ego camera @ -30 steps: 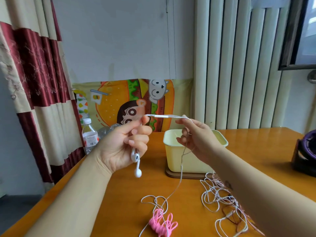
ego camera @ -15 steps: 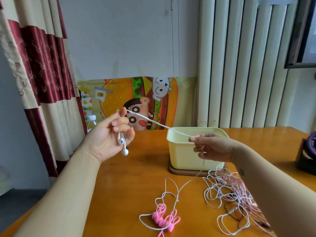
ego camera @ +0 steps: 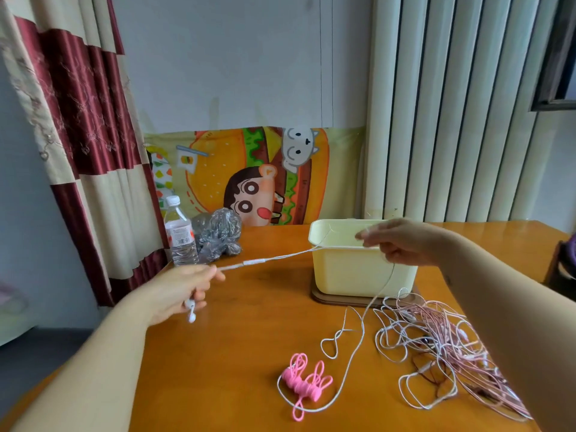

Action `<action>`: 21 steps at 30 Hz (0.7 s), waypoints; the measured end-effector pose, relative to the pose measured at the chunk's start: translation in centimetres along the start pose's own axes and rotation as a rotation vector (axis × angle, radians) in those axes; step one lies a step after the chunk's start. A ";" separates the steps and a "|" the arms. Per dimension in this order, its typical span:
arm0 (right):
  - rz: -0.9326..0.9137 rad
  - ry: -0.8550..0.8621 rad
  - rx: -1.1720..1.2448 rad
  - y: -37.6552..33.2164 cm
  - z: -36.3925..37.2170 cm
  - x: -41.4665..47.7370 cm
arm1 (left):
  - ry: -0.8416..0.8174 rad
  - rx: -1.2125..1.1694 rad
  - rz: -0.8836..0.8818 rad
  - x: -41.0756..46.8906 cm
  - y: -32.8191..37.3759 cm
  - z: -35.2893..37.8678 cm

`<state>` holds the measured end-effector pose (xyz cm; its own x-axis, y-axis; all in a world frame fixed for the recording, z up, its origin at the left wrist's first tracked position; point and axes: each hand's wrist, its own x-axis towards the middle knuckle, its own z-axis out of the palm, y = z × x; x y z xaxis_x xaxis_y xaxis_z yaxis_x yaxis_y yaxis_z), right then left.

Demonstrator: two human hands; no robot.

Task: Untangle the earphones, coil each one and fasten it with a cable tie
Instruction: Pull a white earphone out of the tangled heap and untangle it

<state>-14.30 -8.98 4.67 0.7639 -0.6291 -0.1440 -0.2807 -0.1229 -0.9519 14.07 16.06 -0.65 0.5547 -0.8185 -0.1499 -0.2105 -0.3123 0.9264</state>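
My left hand (ego camera: 184,288) has dropped toward the desk's (ego camera: 249,322) left edge, near the bottle (ego camera: 180,241), gripping the earbuds (ego camera: 190,310). The white cable (ego camera: 280,258) now runs longer and taut to my right hand (ego camera: 402,241), which pinches it above the yellow tub (ego camera: 352,269). I judge it nearly ready to coil. Its tail circles the pink coil (ego camera: 304,381), with the tangle (ego camera: 442,347) crowding the right.

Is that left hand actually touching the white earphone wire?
Touching. The head view shows the white earphone wire stretched taut into the left hand's pinching fingers, with the earbuds dangling beneath it.
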 end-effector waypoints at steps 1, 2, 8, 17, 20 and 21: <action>-0.053 0.066 0.100 -0.2 0.0 0.2 | -0.026 0.078 -0.025 0.2 -0.9 0.3; -0.111 0.131 0.188 -0.6 0.2 0.4 | -0.061 0.136 -0.044 0.4 -1.7 0.7; -0.365 0.255 0.365 -5.2 2.2 0.6 | -0.156 0.343 -0.050 1.2 -3.9 4.1; -0.667 0.657 -0.122 -7.6 3.5 1.0 | -0.279 0.286 -0.072 0.5 -3.2 6.5; -0.674 0.762 -0.239 -6.5 2.4 1.7 | -0.454 0.000 -0.195 -0.4 -3.1 5.5; -0.661 0.790 -0.265 -6.1 1.9 1.9 | -0.502 -0.128 -0.208 -0.8 -3.0 4.8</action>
<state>-9.98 -7.97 9.68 0.2432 -0.6848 0.6870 -0.1384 -0.7255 -0.6742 10.35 15.34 -4.97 0.1162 -0.8848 -0.4513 -0.0208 -0.4565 0.8895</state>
